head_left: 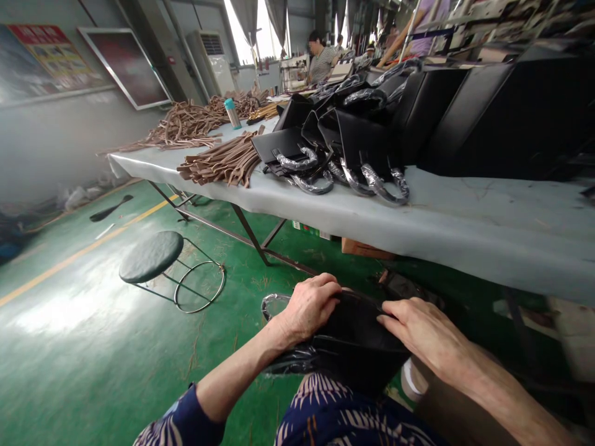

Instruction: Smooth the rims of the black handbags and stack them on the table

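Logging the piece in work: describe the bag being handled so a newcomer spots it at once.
Find the long grey table piled with black handbags. Below its near edge, one black bag lies on the person's lap under left hand and right hand. Only it is held, not on the table.

The bag [353,347] on the lap is glossy black. The sleeve [186,421] is navy with pale pinkish streaks, a leafy print. The floor [93,347] is green, crossed by a yellow line [83,251]. The table cover [465,229] is pale grey, the straps [223,162] brown, the stacked bags [362,136] black. The stool seat [151,255] is dark grey-green; the flask [232,114] is silver, capped teal.
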### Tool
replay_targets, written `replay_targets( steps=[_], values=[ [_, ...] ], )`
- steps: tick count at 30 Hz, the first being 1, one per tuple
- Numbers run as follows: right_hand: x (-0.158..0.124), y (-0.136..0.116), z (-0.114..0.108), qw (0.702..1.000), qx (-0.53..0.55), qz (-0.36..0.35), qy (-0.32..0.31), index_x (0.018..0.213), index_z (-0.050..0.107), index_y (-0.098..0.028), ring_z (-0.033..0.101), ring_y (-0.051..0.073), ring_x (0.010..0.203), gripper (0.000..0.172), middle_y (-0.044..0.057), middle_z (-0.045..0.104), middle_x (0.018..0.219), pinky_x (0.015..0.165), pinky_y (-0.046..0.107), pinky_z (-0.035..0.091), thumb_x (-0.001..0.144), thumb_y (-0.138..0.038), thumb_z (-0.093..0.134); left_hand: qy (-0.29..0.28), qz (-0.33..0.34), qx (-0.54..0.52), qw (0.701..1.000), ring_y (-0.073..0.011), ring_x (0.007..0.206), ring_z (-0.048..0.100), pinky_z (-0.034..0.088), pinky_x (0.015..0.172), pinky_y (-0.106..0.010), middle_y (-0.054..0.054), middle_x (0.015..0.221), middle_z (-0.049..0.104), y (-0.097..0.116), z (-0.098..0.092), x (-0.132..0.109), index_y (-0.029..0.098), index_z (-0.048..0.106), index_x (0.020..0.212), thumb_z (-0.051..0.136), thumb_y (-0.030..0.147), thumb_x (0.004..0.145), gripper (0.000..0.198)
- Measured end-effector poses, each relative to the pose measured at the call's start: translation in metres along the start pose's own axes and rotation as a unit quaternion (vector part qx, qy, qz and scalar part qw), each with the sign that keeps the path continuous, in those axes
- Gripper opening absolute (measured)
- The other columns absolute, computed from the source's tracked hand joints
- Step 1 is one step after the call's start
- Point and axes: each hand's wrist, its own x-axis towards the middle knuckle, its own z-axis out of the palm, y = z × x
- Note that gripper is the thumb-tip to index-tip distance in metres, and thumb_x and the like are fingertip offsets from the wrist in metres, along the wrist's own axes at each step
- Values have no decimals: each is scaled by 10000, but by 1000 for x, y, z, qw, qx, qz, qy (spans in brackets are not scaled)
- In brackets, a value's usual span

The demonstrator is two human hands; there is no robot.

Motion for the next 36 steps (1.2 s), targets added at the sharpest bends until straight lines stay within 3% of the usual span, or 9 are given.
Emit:
replay_targets(
  steps=[4, 9, 13, 16, 19, 24, 30, 36],
  values=[
    [2, 3, 3, 1000, 0, 1, 12, 622, 587, -238, 613, 191, 678, 250, 29, 645, 642, 570, 261, 337, 816, -317, 452, 2, -36, 22, 999, -127, 755, 518, 433, 685, -227, -14, 859, 535, 1, 2, 0, 172, 514, 827, 476, 241, 823, 79],
    [1, 3, 0, 1000, 12, 3, 7, 620, 576, -228, 603, 189, 679, 264, 34, 635, 643, 577, 264, 332, 826, -315, 435, 2, -48, 7, 999, -128, 732, 503, 418, 657, -234, -16, 835, 522, 1, -2, -8, 170, 496, 798, 488, 297, 822, 129],
    [1, -1, -5, 1000, 24, -1, 10, 595, 558, -220, 596, 182, 665, 285, 30, 622, 630, 584, 266, 328, 833, -301, 424, 57, -109, -61, 991, -143, 775, 523, 427, 701, -250, -7, 857, 557, -2, -2, -11, 184, 488, 927, 591, 307, 749, 239],
    [2, -5, -8, 1000, 19, -10, 12, 580, 551, -219, 594, 183, 664, 281, 29, 621, 628, 578, 266, 319, 826, -297, 437, 30, -134, -94, 986, -153, 818, 547, 431, 740, -255, -4, 906, 601, -5, -5, -5, 202, 512, 1028, 621, 270, 716, 337],
    [3, -6, -8, 1000, 13, -13, 9, 579, 545, -220, 591, 178, 646, 285, 24, 616, 618, 569, 264, 312, 828, -305, 435, -25, -126, -90, 988, -167, 848, 557, 426, 746, -243, -16, 907, 630, -6, -11, 3, 184, 608, 932, 605, 279, 727, 226],
    [4, -3, -6, 1000, 5, -14, 8, 582, 537, -218, 591, 181, 661, 286, 26, 611, 627, 578, 263, 316, 829, -307, 426, -55, -111, -81, 989, -166, 820, 564, 415, 715, -223, -20, 880, 646, -9, -17, 12, 170, 657, 911, 600, 287, 737, 217],
    [7, 2, -4, 1000, 15, -11, 2, 569, 543, -218, 576, 170, 614, 294, 21, 594, 582, 552, 263, 297, 822, -324, 438, -48, -39, -38, 997, -150, 803, 544, 405, 711, -219, -23, 833, 622, -11, -11, 13, 181, 652, 921, 583, 312, 773, 210],
    [6, 2, -3, 1000, 11, -12, 7, 579, 539, -219, 573, 171, 623, 284, 17, 590, 594, 559, 263, 303, 823, -323, 435, -28, -10, -15, 999, -139, 793, 529, 411, 723, -226, -26, 826, 605, -13, -5, 10, 182, 637, 916, 517, 300, 825, 192]
  ],
)
